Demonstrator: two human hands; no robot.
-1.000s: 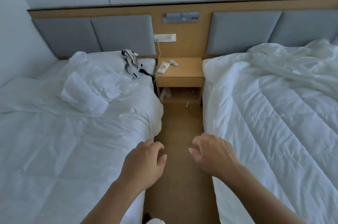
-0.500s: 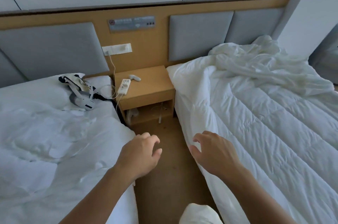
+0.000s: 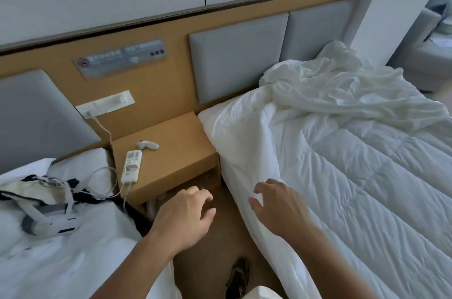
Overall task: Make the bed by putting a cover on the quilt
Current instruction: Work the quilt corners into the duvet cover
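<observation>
A white stitched quilt [image 3: 354, 176] lies spread over the right bed. A crumpled white cover [image 3: 342, 93] is bunched on top of it near the headboard. My right hand [image 3: 278, 208] hovers over the quilt's left edge with its fingers spread and loosely bent, holding nothing. My left hand [image 3: 186, 218] hangs above the floor gap between the two beds, fingers loosely curled and empty.
A wooden nightstand [image 3: 171, 152] stands between the beds, carrying a white power strip [image 3: 131, 166] and a small white controller [image 3: 148, 145]. On the left bed [image 3: 73, 262] lie a headset [image 3: 46, 220] and a bag. A dark shoe [image 3: 238, 276] is on the brown floor.
The view has swung right and moved closer to the nightstand. Both hands have moved forward along the gap, the right one drawing over the quilt's edge.
</observation>
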